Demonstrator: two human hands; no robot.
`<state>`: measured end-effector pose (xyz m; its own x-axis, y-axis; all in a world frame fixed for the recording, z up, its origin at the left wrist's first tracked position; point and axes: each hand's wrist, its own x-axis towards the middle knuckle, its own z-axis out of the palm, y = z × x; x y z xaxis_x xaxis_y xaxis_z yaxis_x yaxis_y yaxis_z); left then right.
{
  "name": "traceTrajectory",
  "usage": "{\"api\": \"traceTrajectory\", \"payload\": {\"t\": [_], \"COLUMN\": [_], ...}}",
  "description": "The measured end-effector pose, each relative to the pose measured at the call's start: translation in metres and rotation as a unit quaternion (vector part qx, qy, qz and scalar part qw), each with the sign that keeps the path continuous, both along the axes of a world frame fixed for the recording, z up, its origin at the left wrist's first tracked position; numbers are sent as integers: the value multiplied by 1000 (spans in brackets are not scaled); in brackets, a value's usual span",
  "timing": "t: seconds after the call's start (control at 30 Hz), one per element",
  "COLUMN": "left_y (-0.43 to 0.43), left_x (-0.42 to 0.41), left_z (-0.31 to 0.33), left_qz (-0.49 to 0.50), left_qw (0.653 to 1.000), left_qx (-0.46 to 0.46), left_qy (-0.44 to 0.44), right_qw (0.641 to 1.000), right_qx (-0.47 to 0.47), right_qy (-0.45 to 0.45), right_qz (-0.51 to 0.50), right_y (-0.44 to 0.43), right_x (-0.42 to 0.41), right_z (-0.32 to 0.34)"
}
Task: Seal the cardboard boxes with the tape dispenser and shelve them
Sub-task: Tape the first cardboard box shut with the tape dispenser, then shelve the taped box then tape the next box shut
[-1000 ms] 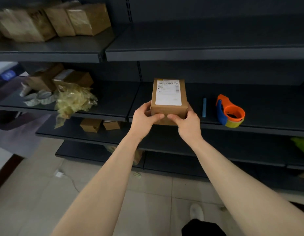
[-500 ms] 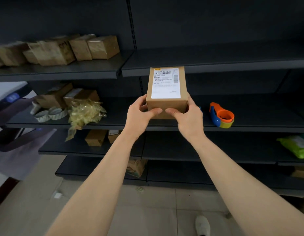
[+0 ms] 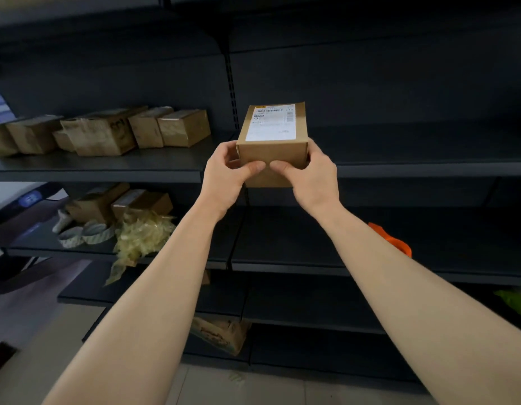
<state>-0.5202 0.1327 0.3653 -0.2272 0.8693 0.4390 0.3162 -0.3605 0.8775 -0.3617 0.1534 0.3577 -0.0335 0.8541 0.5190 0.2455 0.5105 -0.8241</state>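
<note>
The cardboard box (image 3: 272, 150), white label (image 3: 271, 124) up, is held at the front lip of the upper shelf (image 3: 414, 153), just right of the slotted upright (image 3: 231, 83). The left hand (image 3: 224, 176) and right hand (image 3: 310, 178) grip its near end, fingers curled round the sides and thumbs meeting on the front face. The shelf lies bare behind and to the right of the box. Left of the upright stands a row of brown boxes (image 3: 107, 133). One shelf down, the orange tape dispenser (image 3: 395, 241) shows behind the right forearm. At the left of that shelf are tape rolls (image 3: 84, 233) and crumpled wrap (image 3: 142, 232).
</note>
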Motion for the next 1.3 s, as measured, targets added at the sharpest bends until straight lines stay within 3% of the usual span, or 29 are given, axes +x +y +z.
{"api": "traceTrajectory", "payload": {"t": [0.5,1.0,1.17,1.3], "left_y": [135,173,149,119], "left_x": [-29,-48,-44,-20], "left_z": [-8,-5,10,21], "left_qz": [36,42,89,-5], "left_qw": [998,994,992,987], "left_qx": [-46,-96,50,142], "left_qy": [-7,24,70,77], "right_qw": [996,987,996,995], "right_qx": [-61,-112,-49,-33], "right_qy": [-68,-106,-34,44], "right_qz": [9,-45,-71,-83], "right_y": [151,180,141,98], "right_x": [-31,-47,-35,-24], "right_z": [-4,2,9,7]}}
